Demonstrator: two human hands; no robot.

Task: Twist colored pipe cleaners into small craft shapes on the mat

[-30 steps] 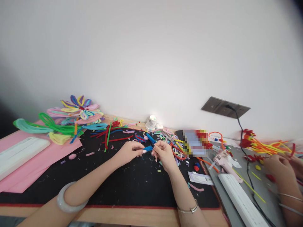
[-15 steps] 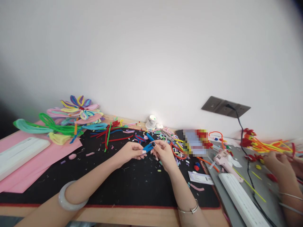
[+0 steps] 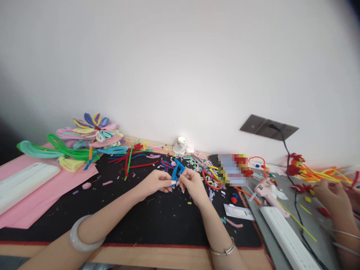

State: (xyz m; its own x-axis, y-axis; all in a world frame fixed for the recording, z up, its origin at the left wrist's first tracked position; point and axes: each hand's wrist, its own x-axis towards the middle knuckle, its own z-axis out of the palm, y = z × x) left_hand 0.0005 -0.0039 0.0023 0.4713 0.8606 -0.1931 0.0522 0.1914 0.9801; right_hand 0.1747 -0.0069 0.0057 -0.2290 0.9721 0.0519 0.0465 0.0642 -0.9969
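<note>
Over the middle of the black mat [image 3: 135, 221], my left hand [image 3: 157, 180] and my right hand [image 3: 192, 183] pinch the same bent blue pipe cleaner [image 3: 174, 171]. Its loops stick up between my fingertips; the lower end is partly hidden by them. Both hands are closed, thumbs against fingers, and nearly touch each other. Just behind lies a small red and blue pipe-cleaner piece [image 3: 166, 164] on the mat. Many short cut bits [image 3: 194, 159] are scattered beyond my right hand, with scissors [image 3: 199, 161] among them.
Left stand a pipe-cleaner flower [image 3: 97, 129], green loops [image 3: 70, 148], pink sheets [image 3: 70, 183] and a white bar [image 3: 28, 183]. A paper cup [image 3: 180, 145] is by the wall. At right are a pink glue gun [image 3: 268, 193], a white power strip [image 3: 287, 236], a black cable [image 3: 295, 202] and another person's hands [image 3: 333, 198].
The blue pipe cleaner has turned from lying across between my fingers to standing up, its loops pointing away from me. My right hand has shifted slightly, and both hands keep their pinch.
</note>
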